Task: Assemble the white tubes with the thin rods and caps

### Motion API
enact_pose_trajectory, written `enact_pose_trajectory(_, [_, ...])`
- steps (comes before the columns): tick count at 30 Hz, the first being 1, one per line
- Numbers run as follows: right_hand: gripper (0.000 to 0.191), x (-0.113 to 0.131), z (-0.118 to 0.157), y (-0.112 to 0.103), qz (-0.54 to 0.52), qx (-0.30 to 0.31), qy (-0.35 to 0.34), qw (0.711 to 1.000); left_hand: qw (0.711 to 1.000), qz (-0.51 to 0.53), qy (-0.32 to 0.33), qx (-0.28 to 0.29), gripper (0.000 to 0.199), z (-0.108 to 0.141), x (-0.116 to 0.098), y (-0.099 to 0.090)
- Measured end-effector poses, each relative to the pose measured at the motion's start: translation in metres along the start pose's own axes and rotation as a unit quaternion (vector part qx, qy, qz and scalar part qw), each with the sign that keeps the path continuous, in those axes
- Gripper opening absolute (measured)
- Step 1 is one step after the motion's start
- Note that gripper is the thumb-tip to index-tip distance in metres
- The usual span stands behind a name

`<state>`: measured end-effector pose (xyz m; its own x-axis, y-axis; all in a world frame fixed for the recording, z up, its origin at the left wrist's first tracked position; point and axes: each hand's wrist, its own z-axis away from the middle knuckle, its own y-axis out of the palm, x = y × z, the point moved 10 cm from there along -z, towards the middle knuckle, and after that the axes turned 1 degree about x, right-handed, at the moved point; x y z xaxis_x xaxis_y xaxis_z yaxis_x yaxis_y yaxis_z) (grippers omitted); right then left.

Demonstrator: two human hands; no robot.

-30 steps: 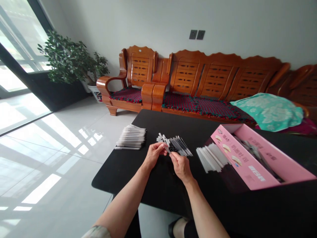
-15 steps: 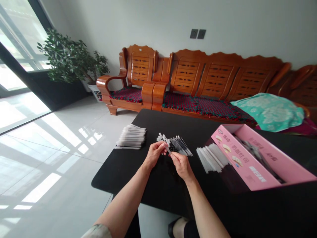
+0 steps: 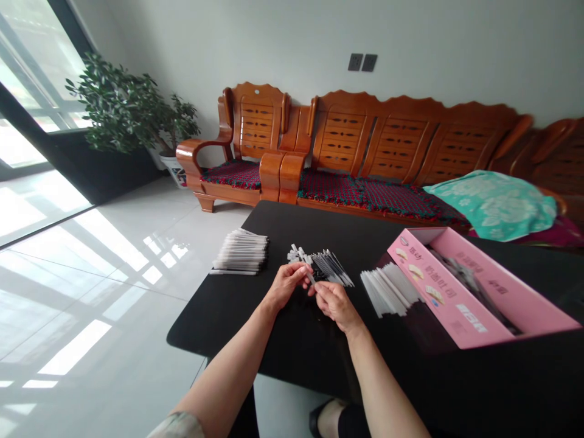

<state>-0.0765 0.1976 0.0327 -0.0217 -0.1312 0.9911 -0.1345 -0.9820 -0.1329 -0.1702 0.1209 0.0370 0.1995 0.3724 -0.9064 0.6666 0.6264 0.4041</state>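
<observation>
Pale tube (image 3: 311,278) at centre, pinched by left hand (image 3: 286,283) and right hand (image 3: 336,304), whose fingers have curled in, seemingly gripping firmer.

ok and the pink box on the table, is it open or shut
Open: the pink box has no lid over its top, and dark items show inside between its walls.

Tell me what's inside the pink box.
The pink box holds dark, jumbled items, too blurred to name. Its near wall and those items hide whatever lies beneath.
</observation>
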Motion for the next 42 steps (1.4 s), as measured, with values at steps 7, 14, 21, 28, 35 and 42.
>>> enact_pose_trajectory(7, [0.039,0.021,0.006,-0.028,0.364,-0.185,-0.115,0.906,0.988,-0.029,0.067,-0.136,0.036,0.000,-0.018,-0.040])
enact_pose_trajectory(14, [0.048,0.016,0.031,-0.095,0.345,-0.389,-0.080,0.851,0.979,-0.114,0.075,-0.148,0.035,0.007,-0.019,-0.035])
enact_pose_trajectory(21, [0.031,0.026,0.077,-0.153,0.481,-0.542,-0.034,0.689,0.951,-0.203,0.088,-0.217,0.028,0.014,-0.022,-0.051])
enact_pose_trajectory(28, [0.032,0.020,0.090,-0.175,0.523,-0.573,0.014,0.631,0.940,-0.227,0.075,-0.242,0.024,0.018,-0.028,-0.051])
enact_pose_trajectory(35, [0.030,0.014,0.084,-0.178,0.519,-0.570,-0.018,0.636,0.929,-0.267,0.071,-0.245,0.023,0.019,-0.029,-0.051])
enact_pose_trajectory(42, [0.021,0.025,0.068,-0.144,0.509,-0.529,-0.115,0.669,0.919,-0.296,0.054,-0.255,0.019,0.015,-0.024,-0.055])
